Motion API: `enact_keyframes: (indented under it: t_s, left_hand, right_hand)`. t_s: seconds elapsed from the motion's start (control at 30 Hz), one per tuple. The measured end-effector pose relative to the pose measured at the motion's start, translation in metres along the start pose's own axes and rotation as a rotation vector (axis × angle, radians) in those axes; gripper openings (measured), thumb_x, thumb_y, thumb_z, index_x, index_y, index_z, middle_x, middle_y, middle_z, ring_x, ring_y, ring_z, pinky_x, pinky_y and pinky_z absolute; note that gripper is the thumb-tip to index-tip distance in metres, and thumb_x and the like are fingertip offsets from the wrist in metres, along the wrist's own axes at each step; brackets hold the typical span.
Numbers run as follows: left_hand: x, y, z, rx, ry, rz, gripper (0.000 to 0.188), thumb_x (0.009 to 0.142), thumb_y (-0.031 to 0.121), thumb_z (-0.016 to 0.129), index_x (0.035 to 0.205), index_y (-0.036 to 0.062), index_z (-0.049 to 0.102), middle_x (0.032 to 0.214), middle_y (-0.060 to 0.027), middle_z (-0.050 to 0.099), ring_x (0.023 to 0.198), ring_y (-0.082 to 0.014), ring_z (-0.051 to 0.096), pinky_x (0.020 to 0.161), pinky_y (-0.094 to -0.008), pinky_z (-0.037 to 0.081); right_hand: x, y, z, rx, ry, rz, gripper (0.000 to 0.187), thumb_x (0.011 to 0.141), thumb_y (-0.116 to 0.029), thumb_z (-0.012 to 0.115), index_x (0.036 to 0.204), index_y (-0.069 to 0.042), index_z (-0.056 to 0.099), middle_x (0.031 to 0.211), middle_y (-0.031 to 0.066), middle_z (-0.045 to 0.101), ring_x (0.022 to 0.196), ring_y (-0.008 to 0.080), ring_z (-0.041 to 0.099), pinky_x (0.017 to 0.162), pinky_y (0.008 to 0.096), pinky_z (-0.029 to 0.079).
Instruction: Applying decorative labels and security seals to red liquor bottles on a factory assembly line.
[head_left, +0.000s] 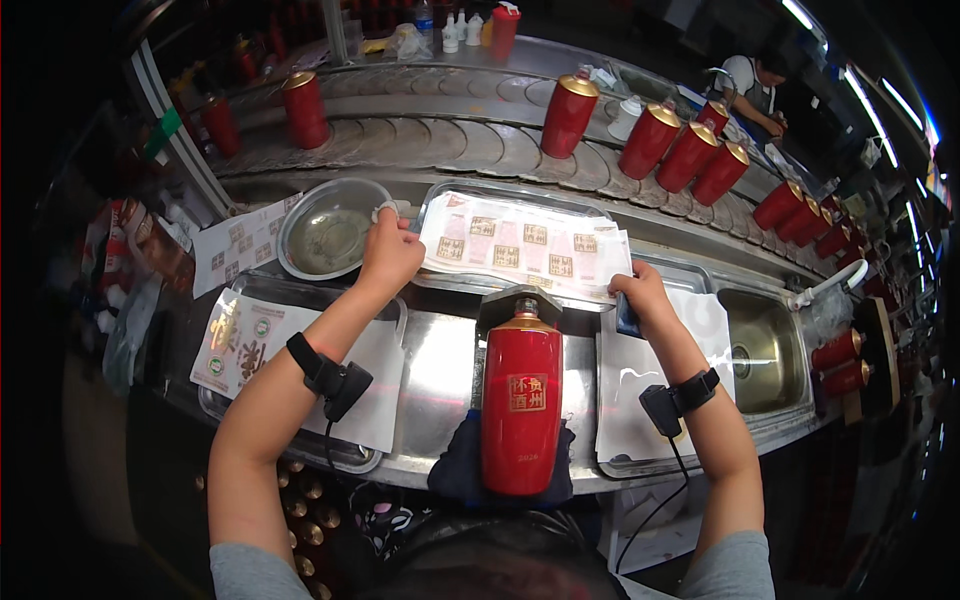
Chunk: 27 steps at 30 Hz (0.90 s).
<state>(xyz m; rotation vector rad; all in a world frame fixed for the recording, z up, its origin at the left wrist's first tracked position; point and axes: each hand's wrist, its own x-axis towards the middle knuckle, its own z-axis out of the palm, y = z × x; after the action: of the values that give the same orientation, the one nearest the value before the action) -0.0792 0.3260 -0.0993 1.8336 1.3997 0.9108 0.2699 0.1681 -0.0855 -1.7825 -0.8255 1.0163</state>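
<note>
My left hand point(392, 252) is closed on a small white wad point(386, 209), perhaps cloth or paper, at the right rim of a round metal bowl point(288, 228) holding clear liquid. My right hand point(645, 296) grips a dark blue flat piece point(627, 316), partly hidden by the fingers. Its fingertips meet the right edge of a sheet of gold square stickers point(508, 232), which lies on a metal tray point(455, 187). Before me a red bottle point(521, 425) with a gold shoulder and a gold square label rests on a dark cloth point(455, 455), its neck against a metal holder point(497, 306).
Trays with printed sheets flank the bottle, the left sheet point(240, 345) and the right sheet point(640, 390). At right is a sink point(765, 350) with a white faucet point(835, 285). Several red bottles point(570, 115) stand on the conveyor point(450, 145) behind. A co-worker point(750, 90) is at far right.
</note>
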Motion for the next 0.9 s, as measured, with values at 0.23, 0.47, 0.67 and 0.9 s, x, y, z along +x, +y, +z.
enact_keyframes:
  t_s: [0.23,0.47,0.67,0.9]
  left_hand:
    - [0.027,0.006,-0.008,-0.212,-0.047,-0.354,0.044,0.075,0.004,0.069,0.115,-0.0036,0.051,0.090,-0.0126,0.066,0.070,-0.0194,0.065,0.060,-0.0321,0.053]
    - [0.050,0.009,-0.004,-0.373,-0.216,-0.539,0.043,0.074,0.007,0.072,0.114,-0.0004,0.058,0.079,-0.0067,0.065,0.063,-0.0116,0.058,0.051,-0.0269,0.042]
    - [0.051,-0.002,0.001,-0.103,0.034,-0.326,0.049,0.070,0.000,0.075,0.116,-0.0015,0.056,0.074,-0.0068,0.066,0.058,-0.0122,0.061,0.045,-0.0276,0.039]
    - [0.054,-0.018,-0.042,0.000,0.064,-0.353,0.049,0.063,0.002,0.079,0.109,-0.0025,0.061,0.081,-0.0146,0.070,0.064,-0.0203,0.068,0.058,-0.0350,0.053]
  right_hand:
    - [0.003,0.008,-0.003,0.043,-0.044,0.002,0.035,0.069,-0.004,0.064,0.103,0.005,0.063,0.086,0.0092,0.067,0.074,0.0165,0.060,0.069,0.0276,0.047]
    - [0.005,0.006,0.005,0.070,-0.023,-0.004,0.034,0.070,-0.005,0.063,0.102,0.004,0.062,0.085,0.0088,0.066,0.073,0.0157,0.060,0.067,0.0277,0.047]
    - [0.005,0.006,0.006,0.068,-0.018,-0.015,0.034,0.070,-0.004,0.063,0.102,0.005,0.062,0.086,0.0092,0.067,0.073,0.0160,0.060,0.068,0.0279,0.047]
    - [0.004,0.014,0.007,0.070,-0.014,-0.032,0.035,0.071,-0.005,0.063,0.105,0.006,0.062,0.088,0.0103,0.068,0.075,0.0167,0.061,0.070,0.0290,0.049]
